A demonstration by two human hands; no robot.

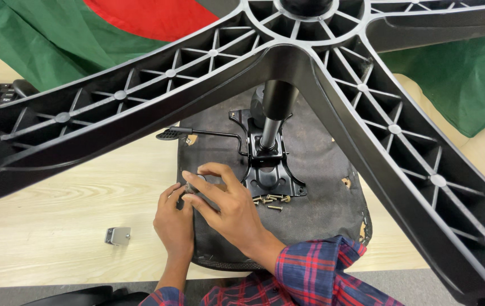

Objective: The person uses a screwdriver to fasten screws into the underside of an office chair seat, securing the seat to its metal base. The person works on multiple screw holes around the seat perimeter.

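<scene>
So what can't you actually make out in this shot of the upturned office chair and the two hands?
Head view only:
- What the left hand and right hand pinch: fingers cover it.
- Black plastic star-shaped chair base: arm ends cut off by the frame edges.
- Small brass-coloured screws on the black seat underside: too small to count.
- Small bent silver metal bracket: shape unclear.

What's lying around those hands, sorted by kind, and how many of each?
Upturned chair seat: 1
Metal mounting plate with lever: 1
Star-shaped chair base: 1
Loose screws: a small pile, about 6, too small to count surely
Small metal bracket on the table: 1
Hands at the seat: 2, left and right
Total: about 12
</scene>
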